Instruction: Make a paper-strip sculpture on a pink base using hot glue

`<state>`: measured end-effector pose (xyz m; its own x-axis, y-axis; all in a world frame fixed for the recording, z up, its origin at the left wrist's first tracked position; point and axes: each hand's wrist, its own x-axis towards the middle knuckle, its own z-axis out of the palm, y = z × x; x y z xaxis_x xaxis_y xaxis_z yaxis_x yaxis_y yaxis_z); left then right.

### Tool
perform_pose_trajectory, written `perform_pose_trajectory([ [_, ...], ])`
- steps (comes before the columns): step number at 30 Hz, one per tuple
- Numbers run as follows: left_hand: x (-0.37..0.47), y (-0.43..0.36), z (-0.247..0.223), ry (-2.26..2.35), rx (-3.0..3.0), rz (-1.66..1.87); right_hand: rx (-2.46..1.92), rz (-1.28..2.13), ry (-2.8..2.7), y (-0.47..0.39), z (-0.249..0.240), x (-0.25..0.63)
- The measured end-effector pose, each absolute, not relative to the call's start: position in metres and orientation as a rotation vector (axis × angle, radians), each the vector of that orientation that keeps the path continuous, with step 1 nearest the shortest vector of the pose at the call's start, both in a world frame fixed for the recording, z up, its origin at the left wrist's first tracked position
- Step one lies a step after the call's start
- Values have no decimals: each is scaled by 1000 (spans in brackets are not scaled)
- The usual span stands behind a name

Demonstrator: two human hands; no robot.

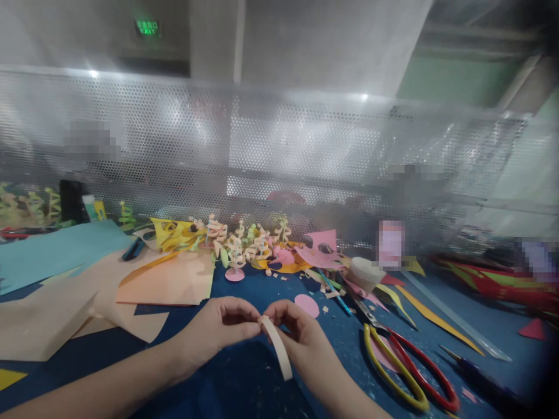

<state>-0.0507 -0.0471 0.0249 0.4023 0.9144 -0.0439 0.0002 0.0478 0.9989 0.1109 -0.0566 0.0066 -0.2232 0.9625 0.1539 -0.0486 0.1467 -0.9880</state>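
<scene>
A narrow cream paper strip [278, 352] is pinched by its upper end where my two hands meet, low in the middle of the view. Its free end curves down toward me. My left hand [227, 320] has thumb and forefinger closed at the strip's tip. My right hand [299, 331] pinches the same end from the other side. Just beyond the right hand lies a pink paper disc [307, 305]. To the right, scissors [399, 361] with one yellow and one red handle rest on the blue table [244, 378].
Several curled paper spirals [236, 247] stand along the back. Peach sheets [170, 279] and a teal sheet [61, 247] spread at left. A white paper cup [364, 273], a blue pen [336, 293], a clear ruler [458, 317] and a dark-handled pointed tool [484, 375] are at right. Perforated mesh [283, 139] rises behind.
</scene>
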Motion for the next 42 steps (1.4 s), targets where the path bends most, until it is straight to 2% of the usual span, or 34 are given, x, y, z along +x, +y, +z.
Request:
perform_pose_trajectory([
  [19,-48,-47,11,954,1411,814,-1033,1213,-1541,-58,3,108],
  [22,-48,-48,12,993,1457,811,-1073,1039,-1610,-59,2,109],
  [28,-46,-50,15,1024,1597,788,-1047,427,-1889,-63,2,117],
  [32,-46,-51,16,1057,1649,775,-995,246,-2009,-62,4,121],
  [38,-51,-52,23,1142,2010,772,-970,369,-1994,-59,8,120],
  [42,-53,-50,25,1149,2010,761,-1073,575,-1912,-60,12,119],
])
